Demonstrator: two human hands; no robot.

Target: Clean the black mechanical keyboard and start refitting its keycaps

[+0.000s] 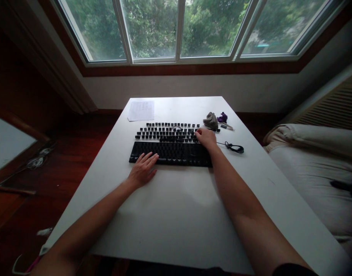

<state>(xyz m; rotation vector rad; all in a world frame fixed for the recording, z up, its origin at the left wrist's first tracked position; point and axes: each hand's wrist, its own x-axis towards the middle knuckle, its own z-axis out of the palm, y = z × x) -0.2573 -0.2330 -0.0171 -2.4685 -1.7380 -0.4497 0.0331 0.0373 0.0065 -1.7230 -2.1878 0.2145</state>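
A black keyboard (176,153) lies on the white table (176,214), its long side towards me. My left hand (143,168) rests on the keyboard's near left edge, fingers stretched out and apart. Beyond the keyboard, loose black keycaps (155,134) are laid out in rows. My right hand (206,137) is over the right end of these rows, with thumb and fingertips pinched together. Whatever sits in that pinch is too small to make out. Among the keycaps lies a small pale, shiny object (177,129) of unclear kind.
A grey cloth (211,121), a purple cloth (222,117) and thin tools (227,126) lie past my right hand. The coiled black cable (235,148) is to its right. A paper sheet (141,110) lies far left. A covered seat (308,172) stands right of the table.
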